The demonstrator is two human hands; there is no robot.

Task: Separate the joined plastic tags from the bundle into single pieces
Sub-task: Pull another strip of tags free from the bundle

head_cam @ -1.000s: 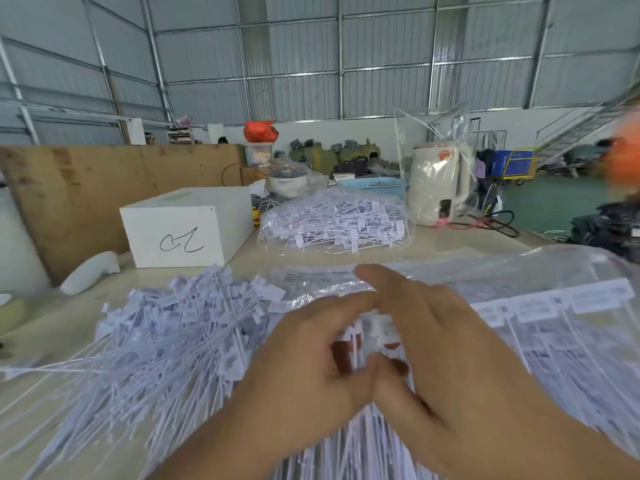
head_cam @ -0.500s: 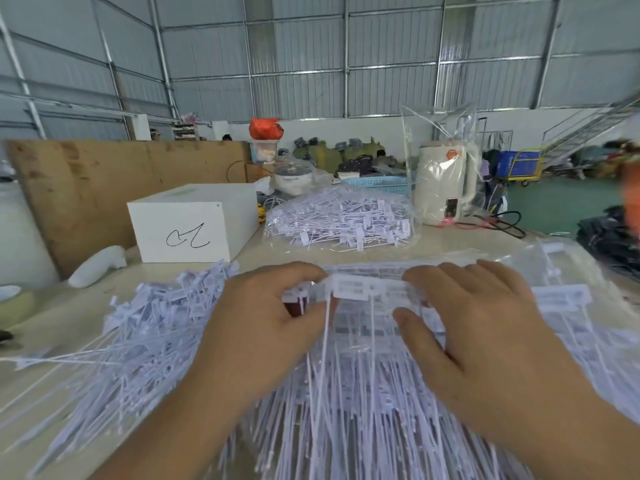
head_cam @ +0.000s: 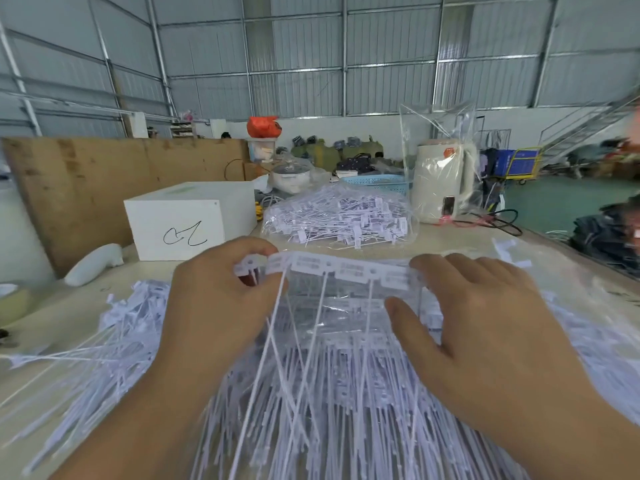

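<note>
Tag strip (head_cam: 332,270) stretched between left fingers (head_cam: 258,249) and right fingers (head_cam: 427,263)

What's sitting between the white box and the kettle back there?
In the head view, a clear bag of loose tags lies between the white box and the bagged kettle.

The table (head_cam: 460,245) carries a white box (head_cam: 183,225). Right of the box lies a bagged tag heap (head_cam: 337,220), then a wrapped kettle (head_cam: 441,183). Before the box spread loose tags (head_cam: 114,344); left of it, a white lump (head_cam: 93,263).

box (head_cam: 180,223) left of bagged tags (head_cam: 341,218), kettle (head_cam: 441,181) right
</note>
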